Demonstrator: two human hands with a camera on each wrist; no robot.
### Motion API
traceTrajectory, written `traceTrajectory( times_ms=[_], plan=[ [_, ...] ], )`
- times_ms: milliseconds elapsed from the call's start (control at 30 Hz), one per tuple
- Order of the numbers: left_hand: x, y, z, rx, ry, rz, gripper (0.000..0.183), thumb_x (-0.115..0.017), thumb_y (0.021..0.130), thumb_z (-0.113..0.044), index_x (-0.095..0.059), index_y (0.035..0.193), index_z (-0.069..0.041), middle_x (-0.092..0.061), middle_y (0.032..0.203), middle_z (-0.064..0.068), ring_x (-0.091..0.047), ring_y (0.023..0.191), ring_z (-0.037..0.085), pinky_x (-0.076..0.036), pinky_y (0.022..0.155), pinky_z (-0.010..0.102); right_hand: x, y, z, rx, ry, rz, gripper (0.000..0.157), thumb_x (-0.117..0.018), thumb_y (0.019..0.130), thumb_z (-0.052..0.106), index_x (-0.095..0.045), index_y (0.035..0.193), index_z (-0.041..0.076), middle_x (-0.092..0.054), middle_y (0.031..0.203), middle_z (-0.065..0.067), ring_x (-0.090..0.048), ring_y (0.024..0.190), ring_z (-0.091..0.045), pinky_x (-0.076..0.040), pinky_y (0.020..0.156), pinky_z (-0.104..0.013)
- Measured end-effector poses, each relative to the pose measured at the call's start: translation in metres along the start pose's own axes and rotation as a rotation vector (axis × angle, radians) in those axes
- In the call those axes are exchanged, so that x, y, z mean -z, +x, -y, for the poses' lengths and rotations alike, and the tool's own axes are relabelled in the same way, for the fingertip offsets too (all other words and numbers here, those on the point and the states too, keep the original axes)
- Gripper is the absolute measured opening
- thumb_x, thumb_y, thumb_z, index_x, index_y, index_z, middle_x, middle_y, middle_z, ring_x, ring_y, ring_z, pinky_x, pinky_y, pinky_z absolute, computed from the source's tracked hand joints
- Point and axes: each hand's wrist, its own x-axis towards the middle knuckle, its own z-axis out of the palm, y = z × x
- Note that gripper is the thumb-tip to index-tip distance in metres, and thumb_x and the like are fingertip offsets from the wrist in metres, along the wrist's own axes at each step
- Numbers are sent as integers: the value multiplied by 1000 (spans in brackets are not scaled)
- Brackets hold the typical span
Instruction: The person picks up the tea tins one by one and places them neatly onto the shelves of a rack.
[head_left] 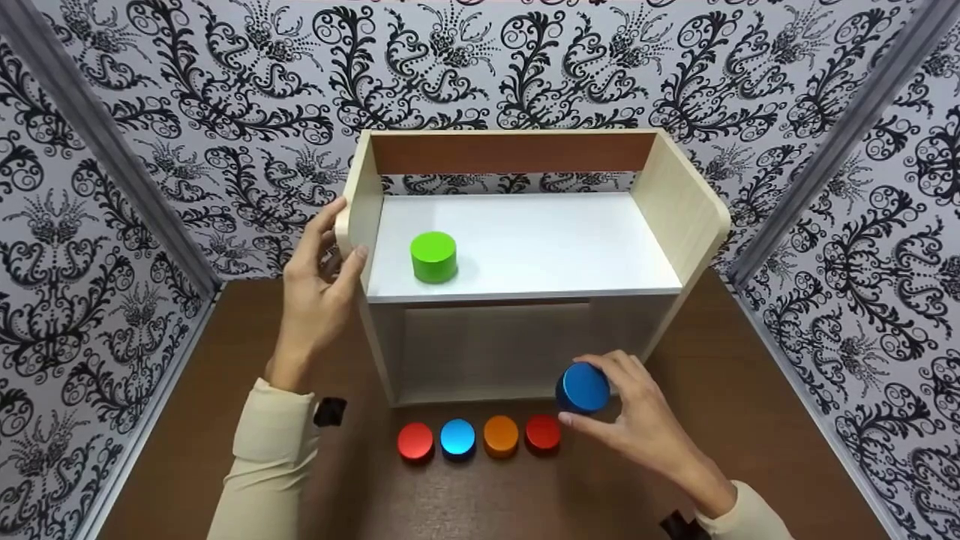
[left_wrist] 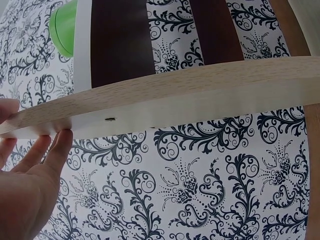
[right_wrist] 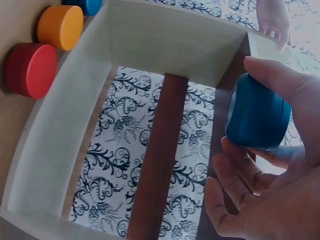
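My left hand [head_left: 319, 281] grips the front edge of the left side panel of a small wooden shelf unit [head_left: 517, 296], thumb on the inner side and fingers outside. My right hand [head_left: 637, 412] holds a dark blue round canister [head_left: 585, 388] between thumb and fingers, in front of the unit's lower right part. In the right wrist view the blue canister [right_wrist: 257, 112] is tilted on its side, apart from the shelf. A green canister [head_left: 433, 257] stands on the left part of the white upper shelf [head_left: 555, 240].
On the brown table before the unit stand a red canister [head_left: 415, 442], a lighter blue canister [head_left: 457, 439], an orange canister [head_left: 501, 436] and a second red canister [head_left: 542, 433] in a row. Patterned walls [head_left: 480, 67] enclose the table at the back and sides.
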Motion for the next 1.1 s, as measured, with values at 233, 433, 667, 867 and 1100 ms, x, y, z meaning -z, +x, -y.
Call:
traceTrajectory(
  times_ms=[233,433,667,867,1100],
  plan=[
    [-1,1,-1,-8,19,-11,54,-61,97,4,-49,149,-7,-58,136,18,-63,115,35,-62,92,34,7,5,5,14,-2,-11,64,-96,69,30,-68,123,11,-61,109,5,-52,104,-14,-56,82,-40],
    [-1,1,-1,-15,53,-11,56,-62,97,3,-48,149,-7,-59,134,20,-64,113,33,-63,90,34,12,11,10,29,1,-17,64,-96,69,29,-67,124,12,-61,110,4,-52,106,-14,-58,81,-38],
    [-2,1,-1,-8,47,-10,56,-62,97,3,-46,150,-5,-57,134,24,-64,114,38,-62,90,34,17,21,15,67,13,-13,65,-95,70,27,-66,126,10,-61,113,0,-52,107,-16,-61,81,-37],
    [-2,2,0,-27,84,-16,56,-63,97,2,-47,150,-6,-52,141,19,-62,119,36,-59,96,35,19,31,20,101,15,-20,66,-95,70,27,-66,127,10,-61,113,0,-51,107,-15,-61,81,-35],
    [-3,2,2,-54,84,-23,56,-63,96,3,-48,149,-5,-52,141,19,-60,120,35,-59,96,37,21,42,27,113,37,-18,65,-94,72,28,-66,127,9,-61,113,-1,-51,107,-15,-61,81,-34]
  ],
)
